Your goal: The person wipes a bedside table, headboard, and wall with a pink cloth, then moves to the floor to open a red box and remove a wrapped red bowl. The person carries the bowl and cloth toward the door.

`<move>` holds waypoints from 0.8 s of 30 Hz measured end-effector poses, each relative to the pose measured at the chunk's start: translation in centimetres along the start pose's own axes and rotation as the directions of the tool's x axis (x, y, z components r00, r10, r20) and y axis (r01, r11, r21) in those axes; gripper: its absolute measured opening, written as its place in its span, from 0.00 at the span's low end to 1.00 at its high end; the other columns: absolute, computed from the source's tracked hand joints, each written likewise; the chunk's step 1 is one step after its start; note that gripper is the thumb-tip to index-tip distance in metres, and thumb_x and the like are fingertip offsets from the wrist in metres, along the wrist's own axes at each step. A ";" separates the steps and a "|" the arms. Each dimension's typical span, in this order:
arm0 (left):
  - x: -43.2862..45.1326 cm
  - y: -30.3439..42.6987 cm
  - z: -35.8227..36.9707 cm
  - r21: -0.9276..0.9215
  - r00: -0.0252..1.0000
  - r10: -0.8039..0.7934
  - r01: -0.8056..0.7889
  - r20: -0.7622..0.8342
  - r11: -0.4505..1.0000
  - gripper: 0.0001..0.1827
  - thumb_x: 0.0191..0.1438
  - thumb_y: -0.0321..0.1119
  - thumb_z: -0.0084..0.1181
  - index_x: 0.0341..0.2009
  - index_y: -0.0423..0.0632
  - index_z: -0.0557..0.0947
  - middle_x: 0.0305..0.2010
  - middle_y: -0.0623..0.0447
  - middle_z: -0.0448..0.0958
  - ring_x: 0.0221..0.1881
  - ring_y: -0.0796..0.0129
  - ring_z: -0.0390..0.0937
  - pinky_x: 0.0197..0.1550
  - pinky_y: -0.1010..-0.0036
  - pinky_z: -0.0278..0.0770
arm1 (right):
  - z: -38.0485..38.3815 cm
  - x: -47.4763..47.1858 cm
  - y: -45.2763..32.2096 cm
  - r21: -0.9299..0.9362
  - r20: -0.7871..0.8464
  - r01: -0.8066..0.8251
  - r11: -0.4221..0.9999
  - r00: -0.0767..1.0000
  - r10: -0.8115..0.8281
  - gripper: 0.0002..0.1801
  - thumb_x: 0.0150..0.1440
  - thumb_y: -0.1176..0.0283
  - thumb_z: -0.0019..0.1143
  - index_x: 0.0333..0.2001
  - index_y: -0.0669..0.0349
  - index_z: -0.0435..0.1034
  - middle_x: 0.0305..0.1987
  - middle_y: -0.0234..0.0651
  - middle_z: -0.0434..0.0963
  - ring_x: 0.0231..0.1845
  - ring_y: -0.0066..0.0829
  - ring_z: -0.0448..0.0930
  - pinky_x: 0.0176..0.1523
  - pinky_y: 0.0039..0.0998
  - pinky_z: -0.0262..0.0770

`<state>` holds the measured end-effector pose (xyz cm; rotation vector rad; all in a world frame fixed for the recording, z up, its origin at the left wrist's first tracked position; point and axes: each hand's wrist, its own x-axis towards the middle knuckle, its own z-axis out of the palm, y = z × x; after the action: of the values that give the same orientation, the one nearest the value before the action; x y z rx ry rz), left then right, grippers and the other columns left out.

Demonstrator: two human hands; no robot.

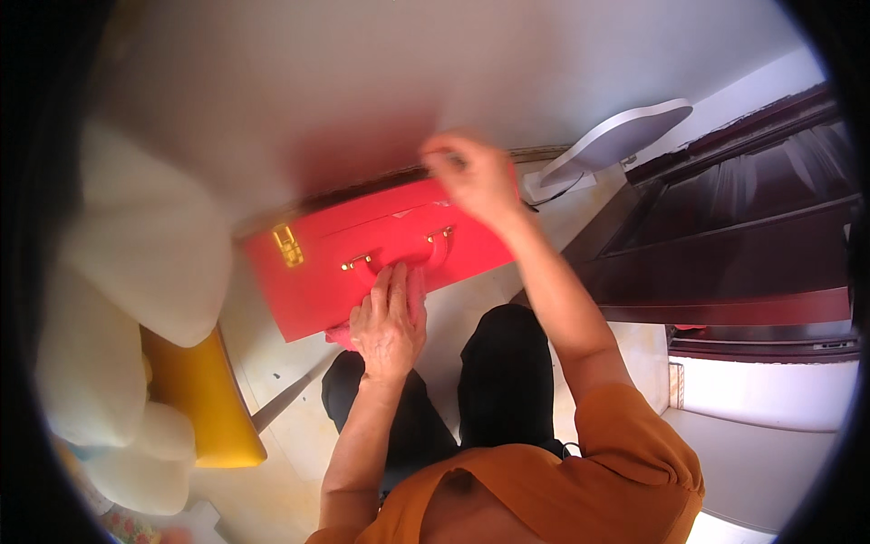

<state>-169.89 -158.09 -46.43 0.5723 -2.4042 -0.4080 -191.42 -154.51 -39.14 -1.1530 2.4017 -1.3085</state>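
A red case (306, 299) with a carrying handle (440, 250) and a gold-coloured latch (288, 245) stands against the wall before me. My left hand (391, 326) presses a pink cloth (416, 296) against the case near the handle, its fingers bent over the cloth. Above the right part of the case is my right hand (469, 170), blurred, with its fingers curled. Whether it touches the case or holds anything small cannot be told. Near the case's top edge the red surface shows a scuffed or torn spot (402, 213).
To the left are large white plush-like forms (163, 251) and a yellow cushioned seat (204, 401). A white rounded panel on a stand (612, 139) with a cable is at the back right. A dark wooden door (734, 272) stands at the right.
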 end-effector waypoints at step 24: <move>-0.7 0.1 1.4 0.091 1.000 -0.026 0.027 -0.002 0.995 0.24 0.43 0.35 0.63 0.49 0.47 0.81 0.50 0.52 0.75 0.36 0.64 0.78 0.32 0.71 0.70 | -5.7 -5.3 7.3 -0.460 0.030 0.204 0.864 0.976 -0.214 0.21 0.50 0.70 0.63 0.49 0.55 0.72 0.54 0.37 0.70 0.55 0.41 0.72 0.52 0.35 0.75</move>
<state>-170.35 -157.46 -47.77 0.6453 -2.4266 -0.3100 -194.55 -144.86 -42.38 -1.5623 2.7571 -0.8088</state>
